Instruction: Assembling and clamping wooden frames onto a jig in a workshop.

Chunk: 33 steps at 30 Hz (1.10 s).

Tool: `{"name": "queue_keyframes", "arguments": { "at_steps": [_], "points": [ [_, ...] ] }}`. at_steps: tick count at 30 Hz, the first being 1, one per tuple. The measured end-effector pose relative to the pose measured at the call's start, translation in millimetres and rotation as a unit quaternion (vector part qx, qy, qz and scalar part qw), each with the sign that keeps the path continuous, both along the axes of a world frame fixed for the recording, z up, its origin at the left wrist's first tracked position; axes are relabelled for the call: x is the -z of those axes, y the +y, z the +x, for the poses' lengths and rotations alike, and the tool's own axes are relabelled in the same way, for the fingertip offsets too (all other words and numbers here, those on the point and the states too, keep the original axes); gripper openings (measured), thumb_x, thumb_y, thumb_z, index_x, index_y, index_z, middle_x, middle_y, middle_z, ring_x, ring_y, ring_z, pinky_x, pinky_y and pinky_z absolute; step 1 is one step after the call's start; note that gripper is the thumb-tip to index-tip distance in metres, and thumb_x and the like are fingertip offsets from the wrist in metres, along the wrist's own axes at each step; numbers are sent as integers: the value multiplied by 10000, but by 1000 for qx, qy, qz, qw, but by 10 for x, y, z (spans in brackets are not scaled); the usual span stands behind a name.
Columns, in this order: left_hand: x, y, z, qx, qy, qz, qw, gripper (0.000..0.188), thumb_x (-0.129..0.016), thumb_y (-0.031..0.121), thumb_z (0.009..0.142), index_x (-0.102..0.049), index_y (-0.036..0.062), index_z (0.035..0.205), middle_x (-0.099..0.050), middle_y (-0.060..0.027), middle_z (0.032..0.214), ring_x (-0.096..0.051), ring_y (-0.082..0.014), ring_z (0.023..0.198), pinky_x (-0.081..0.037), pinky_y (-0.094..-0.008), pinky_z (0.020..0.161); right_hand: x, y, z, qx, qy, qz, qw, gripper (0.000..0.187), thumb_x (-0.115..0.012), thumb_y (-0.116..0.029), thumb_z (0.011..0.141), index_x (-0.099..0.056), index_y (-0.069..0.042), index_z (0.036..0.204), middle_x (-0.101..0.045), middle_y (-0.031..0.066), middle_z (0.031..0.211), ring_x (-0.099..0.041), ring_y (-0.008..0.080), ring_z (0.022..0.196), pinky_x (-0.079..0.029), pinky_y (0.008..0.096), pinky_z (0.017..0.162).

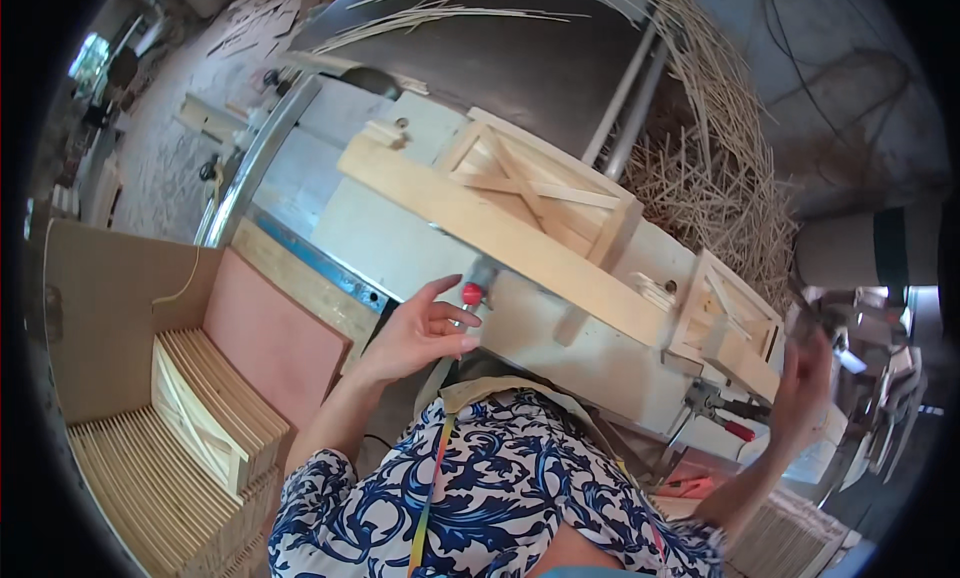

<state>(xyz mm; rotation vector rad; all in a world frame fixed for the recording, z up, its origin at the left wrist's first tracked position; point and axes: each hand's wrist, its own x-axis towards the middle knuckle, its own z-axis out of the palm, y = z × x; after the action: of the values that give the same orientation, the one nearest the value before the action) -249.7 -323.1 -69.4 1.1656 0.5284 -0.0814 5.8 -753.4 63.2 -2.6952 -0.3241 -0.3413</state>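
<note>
left hand (413, 334), fingers loosely apart, sits beside the red knob (471, 294); a bump there might shift the board (510, 248) against the crossed frame (520, 186) on the bench (345, 218). right hand (806, 378) is blurred, grip unclear; snagging the far-right frame (727, 310) could skew it.

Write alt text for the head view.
Person's left hand open beside a red-knobbed lever, right hand blurred near a wooden frame, at a pale workbench. A wooden bar and another crossed-slat frame rest there.
</note>
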Motion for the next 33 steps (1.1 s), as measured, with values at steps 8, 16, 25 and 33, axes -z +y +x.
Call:
{"name": "queue_keyframes", "arguments": {
  "at_steps": [8, 16, 25, 33],
  "points": [
    [367, 215, -587, -27, 10, 140, 990, 685, -825, 235, 961, -498, -46, 1493, -716, -120, 1134, -707, -150, 940, -588, -297, 841, 1866, 2987, 1770, -353, 207, -130, 903, 600, -685, -447, 1003, -623, -5, 1404, -724, 254, 1233, -715, 368, 1137, -560, 435, 958],
    [651, 325, -1540, -238, 72, 145, 958, 536, -783, 198, 994, -572, -44, 1423, -729, -86, 1068, -685, -128, 903, -575, -273, 813, 2081, 3425, 1774, -429, 114, -164, 881, 575, -821, -344, 896, -669, 49, 1286, -776, 254, 1092, -759, 409, 1032, -586, 451, 893],
    [593, 346, -1736, -323, -34, 232, 917, 378, -797, 221, 970, -713, -32, 1239, -762, -106, 1002, -713, -146, 878, -587, -310, 805, -218, 3689, 1403, -472, -251, -207, 819, 235, -714, -273, 985, -710, -38, 985, -680, 198, 889, -676, 393, 848, -527, 461, 742],
    [-1261, 355, -3038, -523, -69, 681, 507, 541, -865, 197, 901, -659, -10, 1356, -746, -115, 1271, -693, -207, 1166, -544, -356, 1045, -1356, 3359, -1247, -654, -366, -15, 662, 127, -742, -101, 926, -715, -14, 1014, -696, 106, 928, -643, 299, 814, -504, 396, 722]
  ]
}}
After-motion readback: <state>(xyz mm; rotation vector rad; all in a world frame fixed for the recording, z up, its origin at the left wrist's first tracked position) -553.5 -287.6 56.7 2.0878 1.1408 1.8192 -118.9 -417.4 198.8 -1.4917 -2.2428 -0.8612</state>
